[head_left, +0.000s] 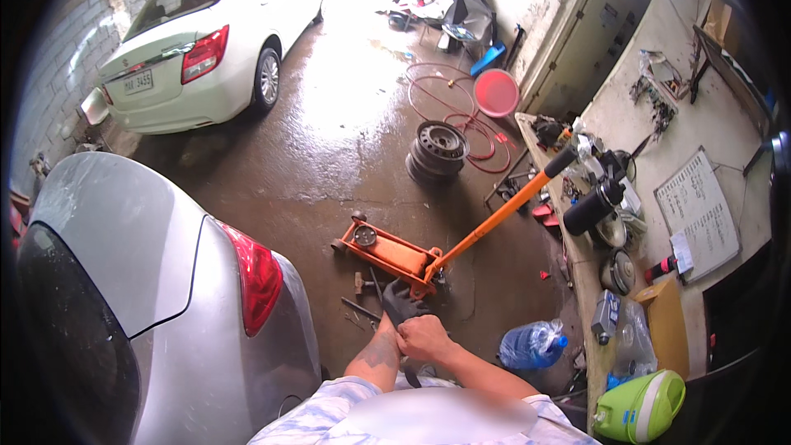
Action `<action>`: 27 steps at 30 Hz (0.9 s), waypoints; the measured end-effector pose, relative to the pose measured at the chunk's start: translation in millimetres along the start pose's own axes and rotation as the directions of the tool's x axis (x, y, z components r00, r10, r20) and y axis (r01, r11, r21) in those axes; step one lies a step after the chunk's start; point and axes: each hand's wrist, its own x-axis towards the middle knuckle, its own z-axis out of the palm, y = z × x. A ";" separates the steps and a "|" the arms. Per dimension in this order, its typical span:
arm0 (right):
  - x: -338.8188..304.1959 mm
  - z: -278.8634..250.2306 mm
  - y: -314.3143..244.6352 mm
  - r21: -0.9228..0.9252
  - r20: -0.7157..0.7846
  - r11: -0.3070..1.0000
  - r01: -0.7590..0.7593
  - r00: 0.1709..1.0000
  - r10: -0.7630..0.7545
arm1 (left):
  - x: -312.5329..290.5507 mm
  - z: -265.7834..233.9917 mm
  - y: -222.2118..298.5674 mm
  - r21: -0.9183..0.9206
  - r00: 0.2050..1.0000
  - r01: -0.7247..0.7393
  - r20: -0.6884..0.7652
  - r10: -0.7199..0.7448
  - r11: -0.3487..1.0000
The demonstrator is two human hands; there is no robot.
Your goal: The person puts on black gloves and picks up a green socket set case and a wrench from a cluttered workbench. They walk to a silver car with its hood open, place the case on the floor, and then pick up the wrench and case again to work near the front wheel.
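Note:
My left hand (402,303) wears a black glove and reaches forward low in the middle, its fingers apart and holding nothing I can see. Bare and closed, my right hand (422,338) grips the glove's cuff at my left wrist. Just beyond the gloved hand, an orange floor jack (395,255) rests on the wet floor, its long orange handle (503,210) slanting up to the right. A hammer (360,283) and a dark metal bar (361,310) lie on the floor left of my gloved hand.
A silver car (198,280) stands close on my left; a white car (206,41) is farther back. Stacked wheel rims (437,151), a red hose (474,128) and a pink basin (496,92) sit ahead. Right: a water bottle (531,344), cluttered workbench (587,280) and green cooler jug (638,408).

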 end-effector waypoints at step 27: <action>-47.6 91.2 80.3 0.723 0.675 -0.161 -0.672 0.635 0.376 | -66.2 -62.9 -50.8 0.353 0.836 0.548 -0.188 -0.516 0.759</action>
